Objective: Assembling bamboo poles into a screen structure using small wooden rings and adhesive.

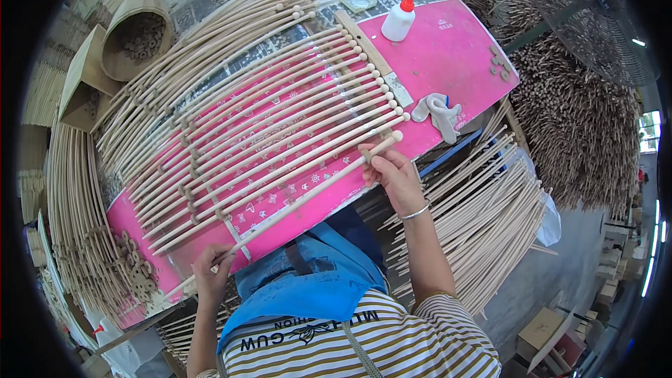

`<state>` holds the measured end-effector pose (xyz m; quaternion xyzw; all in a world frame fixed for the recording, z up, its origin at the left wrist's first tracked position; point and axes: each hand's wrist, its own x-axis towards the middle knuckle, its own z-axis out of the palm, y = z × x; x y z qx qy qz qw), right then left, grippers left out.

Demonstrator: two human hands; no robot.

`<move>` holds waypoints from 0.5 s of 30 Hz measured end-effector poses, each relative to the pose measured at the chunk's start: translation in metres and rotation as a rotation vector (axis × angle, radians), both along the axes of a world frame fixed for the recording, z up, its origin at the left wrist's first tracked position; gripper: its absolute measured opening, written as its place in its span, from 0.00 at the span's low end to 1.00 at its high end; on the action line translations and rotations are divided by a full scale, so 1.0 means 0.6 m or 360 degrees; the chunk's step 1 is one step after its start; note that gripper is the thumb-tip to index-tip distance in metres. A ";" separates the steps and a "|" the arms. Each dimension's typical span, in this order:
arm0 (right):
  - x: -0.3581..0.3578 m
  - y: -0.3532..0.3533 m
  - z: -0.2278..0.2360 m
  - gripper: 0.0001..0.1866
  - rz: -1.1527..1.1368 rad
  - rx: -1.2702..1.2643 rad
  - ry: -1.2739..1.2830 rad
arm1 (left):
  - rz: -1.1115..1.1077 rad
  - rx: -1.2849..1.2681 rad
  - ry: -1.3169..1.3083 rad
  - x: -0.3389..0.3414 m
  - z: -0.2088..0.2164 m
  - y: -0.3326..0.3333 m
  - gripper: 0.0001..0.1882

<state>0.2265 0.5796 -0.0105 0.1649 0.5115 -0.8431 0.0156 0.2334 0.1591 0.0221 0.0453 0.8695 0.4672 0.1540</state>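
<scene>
A long thin wooden rod (301,199) slants across the near edge of the pink table mat (448,42), a round ball on its far right end. My right hand (392,171) pinches it just below the ball, where a small wooden ring (367,157) shows at the fingertips. Lower down the rod, my left hand (213,264) is closed around it; the lower tip sticks out past this hand. Beyond lies a row of similar ball-ended rods (280,126), side by side, several with wooden rings near their lower ends. Their balls line up along a wooden strip (365,45).
A white bottle with a red nozzle (398,22) and grey-white gloves (439,115) lie on the mat. Loose wooden rings (136,266) are heaped at left. A round wooden tub (136,35) holds more rings. Bare rods (469,217) are stacked at right, near a large fan (588,21).
</scene>
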 end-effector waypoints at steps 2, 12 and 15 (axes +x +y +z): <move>0.001 0.001 -0.007 0.21 -0.0010 0.0023 -0.0033 | -0.0027 -0.0030 0.0022 -0.002 0.002 0.007 0.08; 0.011 0.010 -0.018 0.15 -0.0202 0.0225 -0.0182 | -0.0081 -0.0031 0.0099 -0.018 -0.007 0.044 0.09; 0.006 0.017 -0.015 0.15 -0.0243 0.0381 -0.0256 | -0.0085 -0.0025 0.0150 -0.027 -0.018 0.056 0.09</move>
